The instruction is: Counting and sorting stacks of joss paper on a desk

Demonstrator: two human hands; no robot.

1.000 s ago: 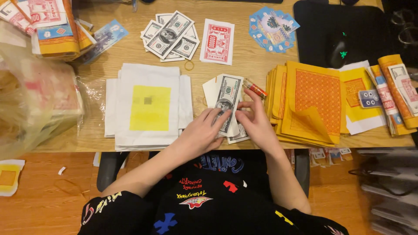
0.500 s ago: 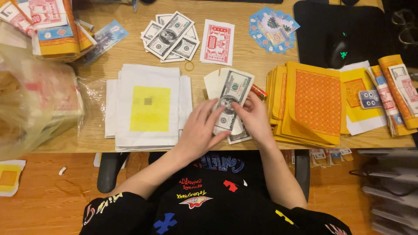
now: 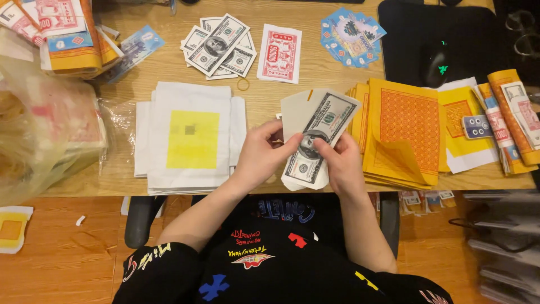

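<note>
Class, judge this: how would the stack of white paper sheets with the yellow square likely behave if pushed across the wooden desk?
The stack of white paper sheets is already fanned unevenly, so it would probably shear apart. Lying flat on the wooden desk, it shouldn't roll or tip.

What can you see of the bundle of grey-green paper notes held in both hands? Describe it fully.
The bundle of notes is a thin stack of grey-green printed paper with an oval portrait, lying slantwise above the desk's front edge, fanned over plain pale sheets. The left hand pinches its middle from the left; the right hand grips its right side.
</note>
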